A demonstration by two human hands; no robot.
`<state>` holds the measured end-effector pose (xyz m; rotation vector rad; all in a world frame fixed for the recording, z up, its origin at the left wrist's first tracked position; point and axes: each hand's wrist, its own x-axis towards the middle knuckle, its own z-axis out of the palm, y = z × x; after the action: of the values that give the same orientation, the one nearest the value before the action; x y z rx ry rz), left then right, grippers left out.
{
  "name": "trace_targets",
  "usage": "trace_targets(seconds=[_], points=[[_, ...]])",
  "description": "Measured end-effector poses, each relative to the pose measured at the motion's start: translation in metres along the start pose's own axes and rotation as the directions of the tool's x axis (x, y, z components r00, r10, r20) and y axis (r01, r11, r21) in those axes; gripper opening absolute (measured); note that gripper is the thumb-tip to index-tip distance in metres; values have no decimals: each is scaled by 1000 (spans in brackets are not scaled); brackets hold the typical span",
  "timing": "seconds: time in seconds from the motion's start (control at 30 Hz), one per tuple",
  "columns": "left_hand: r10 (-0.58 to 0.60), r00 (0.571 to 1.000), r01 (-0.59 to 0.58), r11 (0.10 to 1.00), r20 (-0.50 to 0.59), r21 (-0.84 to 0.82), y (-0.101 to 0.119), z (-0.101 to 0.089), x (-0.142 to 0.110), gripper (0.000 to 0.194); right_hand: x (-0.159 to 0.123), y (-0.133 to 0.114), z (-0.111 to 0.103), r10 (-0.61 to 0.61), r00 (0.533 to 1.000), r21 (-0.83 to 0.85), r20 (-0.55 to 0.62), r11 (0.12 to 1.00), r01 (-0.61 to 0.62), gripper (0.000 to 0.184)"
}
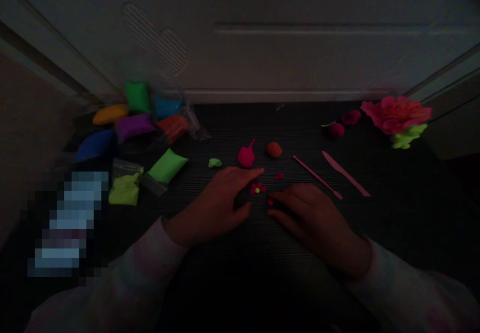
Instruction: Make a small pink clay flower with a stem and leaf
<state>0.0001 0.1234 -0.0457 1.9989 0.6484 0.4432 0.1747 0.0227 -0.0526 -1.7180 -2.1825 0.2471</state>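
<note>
A small pink clay flower (257, 188) with a yellow centre lies on the dark tabletop between my hands. My left hand (221, 200) rests just left of it, thumb and fingers apart, holding nothing. Between the thumb and fingertips of my right hand (311, 213) is a small pink clay ball (270, 202), close to the flower's right side. A pink clay scrap (278, 176) lies above the right fingers. Beyond my left fingertips sit a larger pink clay lump (246, 157) with a thin tail and an orange clay ball (274, 149).
Two pink modelling tools (345, 174) lie on the right. Behind them are dark pink clay pieces (336, 130) and a pink flower (399, 115). At left are several clay packets (167, 166), a light green clay bit (215, 163) and a blurred-out bright device (71, 223). A pale panel (300, 58) stands behind.
</note>
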Motion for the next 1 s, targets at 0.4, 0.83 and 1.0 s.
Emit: trace_targets(seconds=[0.4, 0.83, 1.0], points=[[65, 995, -88, 927, 76, 365, -7, 2, -3, 48, 3, -7, -2, 94, 995, 62, 22, 994, -95, 13], [85, 989, -124, 919, 119, 375, -6, 0, -3, 43, 5, -5, -2, 44, 999, 73, 18, 996, -45, 10], [88, 987, -133, 920, 137, 368, -5, 0, -3, 45, 5, -6, -2, 42, 999, 74, 32, 996, -44, 11]])
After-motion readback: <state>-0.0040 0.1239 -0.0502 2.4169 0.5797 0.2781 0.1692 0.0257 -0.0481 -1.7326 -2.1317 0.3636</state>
